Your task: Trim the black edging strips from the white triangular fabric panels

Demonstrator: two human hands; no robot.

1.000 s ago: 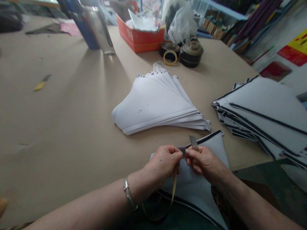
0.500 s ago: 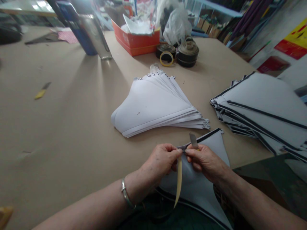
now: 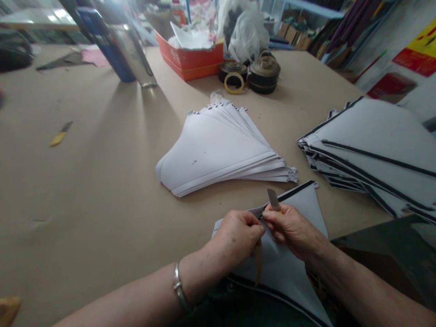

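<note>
Workroom: a long kraft-covered table [image 3: 85, 190] is filling the view, with shelving [image 3: 299, 27] and a red-and-yellow poster [image 3: 417, 47] showing beyond it.

Left hand [image 3: 236, 236]: thumb and fingers are pressing together on the panel's upper edge, and a metal bangle [image 3: 177, 284] is circling the wrist.

Right hand [image 3: 289, 229]: fingers are closing in a pinch around a small metal blade [image 3: 273, 199], its tip pointing up and away; the lower end is hidden in the grip.

Panel location: a grey panel [image 3: 299, 209] with a black edge strip is lying partly on the table's near edge, its lower part hanging down over the person's lap.

Loose strip: a tan strip [image 3: 258, 268] is dangling from under the left hand; I cannot tell whether it is pinched too.

Handling (judgement): the panel is looking light, thin and fairly floppy, so it is likely to bend under its own weight; the firmest hold is probably along the black-edged rim.

Nearby: a fanned stack of white tapered sheets [image 3: 211, 154] is lying ahead, and a stack of black-striped panels [image 3: 371, 136] is resting at right.

Far table: an orange box [image 3: 189, 61], tape rolls [image 3: 264, 77] and a yellow-handled knife [image 3: 57, 136] are lying about.
</note>
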